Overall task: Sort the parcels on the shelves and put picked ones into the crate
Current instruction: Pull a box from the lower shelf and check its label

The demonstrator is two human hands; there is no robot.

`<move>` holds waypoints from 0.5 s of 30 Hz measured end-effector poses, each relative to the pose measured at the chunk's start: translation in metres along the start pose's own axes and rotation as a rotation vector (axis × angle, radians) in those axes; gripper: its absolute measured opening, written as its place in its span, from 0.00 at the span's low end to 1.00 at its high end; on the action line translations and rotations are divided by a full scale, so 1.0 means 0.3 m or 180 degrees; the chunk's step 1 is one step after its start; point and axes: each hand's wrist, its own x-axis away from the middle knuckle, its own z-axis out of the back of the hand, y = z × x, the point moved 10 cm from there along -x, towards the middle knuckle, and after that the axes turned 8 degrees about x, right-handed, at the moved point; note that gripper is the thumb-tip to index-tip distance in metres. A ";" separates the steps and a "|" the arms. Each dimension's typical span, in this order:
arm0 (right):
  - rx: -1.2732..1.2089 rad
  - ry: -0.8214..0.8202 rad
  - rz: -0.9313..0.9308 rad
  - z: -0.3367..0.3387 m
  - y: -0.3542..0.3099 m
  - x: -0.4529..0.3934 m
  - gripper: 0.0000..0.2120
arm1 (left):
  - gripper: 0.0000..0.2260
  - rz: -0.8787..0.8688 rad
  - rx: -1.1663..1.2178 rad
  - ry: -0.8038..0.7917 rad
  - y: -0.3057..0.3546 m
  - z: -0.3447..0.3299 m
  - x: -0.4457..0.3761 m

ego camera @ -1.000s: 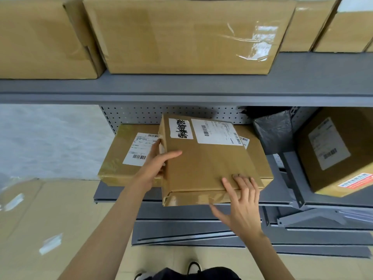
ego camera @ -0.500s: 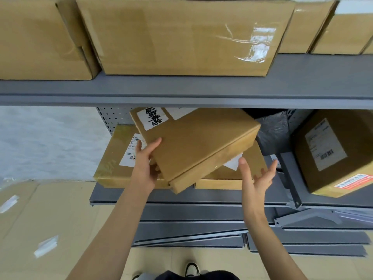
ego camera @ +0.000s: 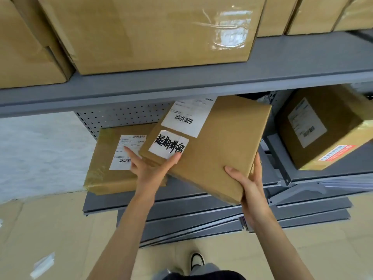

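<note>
both hands have a grip on one flat parcel (ego camera: 214, 150), lifted clear of the lower shelf (ego camera: 161, 201) and tilted, its far end up near the upper shelf (ego camera: 181, 85). left hand (ego camera: 149, 168) clamps the near-left corner, thumb on top touching the handwritten label (ego camera: 168, 145), fingers reaching past the edge over the second parcel (ego camera: 113, 158) that lies flat on the lower shelf. right hand (ego camera: 249, 182) closes round the near-right corner, thumb on the top face and fingers wrapped up the side. a printed barcode label (ego camera: 187, 118) faces the camera, so it looks as if the parcel is being read or checked.

as for progress, i judge this an early or middle stage: one parcel is picked up and in hand, but not yet delivered. no crate shows in the head view, so i cannot tell how many are already in it. left to do: carry this one to the crate or re-shelve it, then deal with the second parcel, the labelled box (ego camera: 319, 128) on the lower shelf to the right, and possibly the large cartons (ego camera: 145, 31) on the upper shelf.
</note>
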 end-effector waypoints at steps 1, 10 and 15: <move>0.0088 -0.0023 0.0028 0.023 -0.009 0.018 0.45 | 0.68 -0.0198 -0.0079 0.0090 0.047 0.046 -0.024; 0.0480 0.0098 -0.0013 0.203 -0.026 0.267 0.42 | 0.42 -0.0053 -0.0692 -0.2389 0.041 -0.181 0.108; 0.1154 0.1147 -0.0145 0.354 -0.017 0.438 0.41 | 0.35 -0.0148 -0.0717 -0.2748 -0.052 -0.284 0.206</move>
